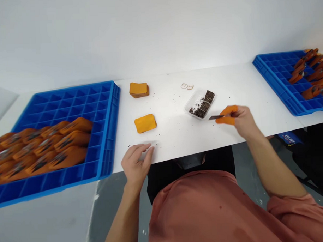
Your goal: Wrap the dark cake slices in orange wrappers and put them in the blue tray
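My right hand [243, 121], with orange covers on its thumb and index finger, pinches a thin dark strip [215, 117] just right of a clear plastic tub [187, 107]. Dark flat pieces [205, 103] and crumbs lie inside that tub. Near the front edge of the white table [172, 134], my left hand [136, 162] has its thumb and fingers apart, nothing visible between them. A faint, pale blur lies by its fingertips; I cannot make out what it is. Beyond this hand is a yellow stack of sheets [145, 123], and farther back a thicker orange-yellow stack [138, 89].
At left, a blue compartment tray [105, 137] holds several orange pouch-like pieces [72, 157] with dark parts. Another blue tray [278, 85] on the right holds similar orange pieces [312, 91]. Thin rubber bands [186, 86] and dark crumbs dot the table. A white wall [158, 33] stands behind.
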Action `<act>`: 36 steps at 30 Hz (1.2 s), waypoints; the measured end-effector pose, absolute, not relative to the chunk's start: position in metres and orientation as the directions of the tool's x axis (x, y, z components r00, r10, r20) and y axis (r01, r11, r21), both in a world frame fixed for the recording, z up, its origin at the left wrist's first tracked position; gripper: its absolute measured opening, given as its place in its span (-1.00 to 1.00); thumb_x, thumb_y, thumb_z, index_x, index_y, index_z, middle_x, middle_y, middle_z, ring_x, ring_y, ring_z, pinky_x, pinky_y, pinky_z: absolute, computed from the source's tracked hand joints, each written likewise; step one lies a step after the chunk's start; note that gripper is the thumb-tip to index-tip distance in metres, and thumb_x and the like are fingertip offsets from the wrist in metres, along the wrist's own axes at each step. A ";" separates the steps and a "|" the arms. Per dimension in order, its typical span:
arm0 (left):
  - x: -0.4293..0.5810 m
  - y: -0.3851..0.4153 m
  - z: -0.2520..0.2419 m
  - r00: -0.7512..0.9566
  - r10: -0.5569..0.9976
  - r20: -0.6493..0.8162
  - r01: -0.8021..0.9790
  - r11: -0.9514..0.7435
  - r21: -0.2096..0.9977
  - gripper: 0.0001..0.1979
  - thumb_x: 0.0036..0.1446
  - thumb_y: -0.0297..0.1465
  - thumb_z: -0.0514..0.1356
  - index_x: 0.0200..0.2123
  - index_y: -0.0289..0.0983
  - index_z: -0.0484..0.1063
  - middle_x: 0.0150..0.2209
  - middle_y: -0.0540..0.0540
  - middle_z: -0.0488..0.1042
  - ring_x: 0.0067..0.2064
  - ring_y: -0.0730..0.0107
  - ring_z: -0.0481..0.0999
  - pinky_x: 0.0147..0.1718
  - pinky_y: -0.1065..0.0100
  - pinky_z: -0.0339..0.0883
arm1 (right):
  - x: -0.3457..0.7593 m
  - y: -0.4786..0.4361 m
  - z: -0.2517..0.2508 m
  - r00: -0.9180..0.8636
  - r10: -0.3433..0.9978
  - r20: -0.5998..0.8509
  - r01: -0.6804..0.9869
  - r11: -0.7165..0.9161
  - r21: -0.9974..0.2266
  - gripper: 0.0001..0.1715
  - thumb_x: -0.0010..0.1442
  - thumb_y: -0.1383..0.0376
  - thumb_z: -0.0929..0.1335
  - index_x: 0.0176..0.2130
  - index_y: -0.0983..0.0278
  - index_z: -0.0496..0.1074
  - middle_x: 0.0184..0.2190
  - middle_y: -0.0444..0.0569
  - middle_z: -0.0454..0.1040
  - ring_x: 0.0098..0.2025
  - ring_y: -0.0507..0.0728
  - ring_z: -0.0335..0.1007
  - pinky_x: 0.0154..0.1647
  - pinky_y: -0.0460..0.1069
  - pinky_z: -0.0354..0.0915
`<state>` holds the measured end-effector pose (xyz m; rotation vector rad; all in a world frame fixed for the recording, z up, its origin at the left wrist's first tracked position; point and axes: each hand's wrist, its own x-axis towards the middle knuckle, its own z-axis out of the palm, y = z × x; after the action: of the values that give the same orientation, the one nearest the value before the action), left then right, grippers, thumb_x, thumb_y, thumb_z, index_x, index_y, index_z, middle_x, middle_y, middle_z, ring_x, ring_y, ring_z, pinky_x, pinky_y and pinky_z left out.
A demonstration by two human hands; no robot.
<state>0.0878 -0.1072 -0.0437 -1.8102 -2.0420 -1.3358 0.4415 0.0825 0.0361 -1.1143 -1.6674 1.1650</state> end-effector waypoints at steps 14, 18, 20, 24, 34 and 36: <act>0.168 -0.115 0.005 -0.221 0.888 0.404 0.382 -0.302 0.874 -0.89 0.35 -0.35 0.35 -0.27 -0.16 0.68 -0.36 -0.03 0.57 -0.40 0.43 0.47 -0.44 0.37 0.34 | 0.362 -0.026 0.012 -0.526 0.833 -0.172 -0.213 -0.325 -0.921 -0.51 -0.31 0.09 0.79 -0.47 0.19 0.62 -0.64 -0.28 0.25 -0.55 -0.04 0.06 -0.51 -0.05 0.02; 0.169 -0.116 0.003 -0.177 0.884 0.434 0.378 -0.346 0.859 -0.96 0.32 -0.40 0.38 -0.18 -0.18 0.67 -0.34 0.00 0.55 -0.43 0.50 0.43 -0.45 0.43 0.30 | 0.361 -0.030 0.009 -0.521 0.835 -0.175 -0.205 -0.322 -0.924 -0.51 -0.25 0.05 0.77 -0.48 0.20 0.61 -0.61 -0.24 0.31 -0.53 -0.02 0.14 -0.49 -0.04 0.10; 0.170 -0.115 0.002 -0.168 0.884 0.435 0.392 -0.346 0.853 -0.96 0.34 -0.42 0.36 -0.19 -0.19 0.65 -0.35 0.02 0.54 -0.44 0.52 0.41 -0.46 0.44 0.29 | 0.359 -0.031 0.006 -0.515 0.837 -0.186 -0.213 -0.334 -0.918 -0.50 -0.23 0.01 0.77 -0.49 0.19 0.60 -0.59 -0.21 0.36 -0.51 0.00 0.17 -0.47 -0.03 0.14; 0.164 -0.112 0.007 -0.128 0.874 0.469 0.502 -0.350 0.790 -0.91 0.38 -0.44 0.31 -0.23 -0.22 0.60 -0.36 0.01 0.53 -0.43 0.49 0.43 -0.44 0.43 0.30 | 0.360 -0.027 -0.001 -0.495 0.859 -0.133 -0.177 -0.250 -0.952 -0.53 -0.22 0.01 0.76 -0.40 0.17 0.68 -0.58 -0.23 0.33 -0.50 0.00 0.12 -0.45 -0.03 0.09; 0.137 -0.111 0.015 0.130 0.900 0.416 0.750 -0.363 0.553 -0.83 0.45 -0.33 0.25 -0.21 -0.22 0.61 -0.28 -0.10 0.63 -0.25 0.30 0.60 -0.24 0.30 0.44 | 0.381 -0.013 0.000 -0.567 0.814 0.128 0.131 0.243 -0.961 -0.76 0.16 0.05 0.63 -0.33 0.14 0.75 -0.54 -0.14 0.41 -0.49 0.03 0.16 -0.47 0.00 0.13; 0.117 -0.096 0.014 0.077 0.913 0.400 0.780 -0.305 0.546 -0.79 0.46 -0.23 0.27 -0.17 -0.22 0.64 -0.23 -0.13 0.66 -0.17 0.22 0.63 -0.14 0.24 0.48 | 0.385 -0.013 0.000 -0.532 0.840 0.105 0.139 0.209 -0.968 -0.78 0.12 0.07 0.64 -0.35 0.14 0.74 -0.54 -0.14 0.42 -0.50 0.04 0.16 -0.48 0.00 0.13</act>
<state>0.1172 -0.0963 0.0135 -2.4355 -1.9467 -1.1733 0.3847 -0.0130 -0.0001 -0.9104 -1.8304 1.3645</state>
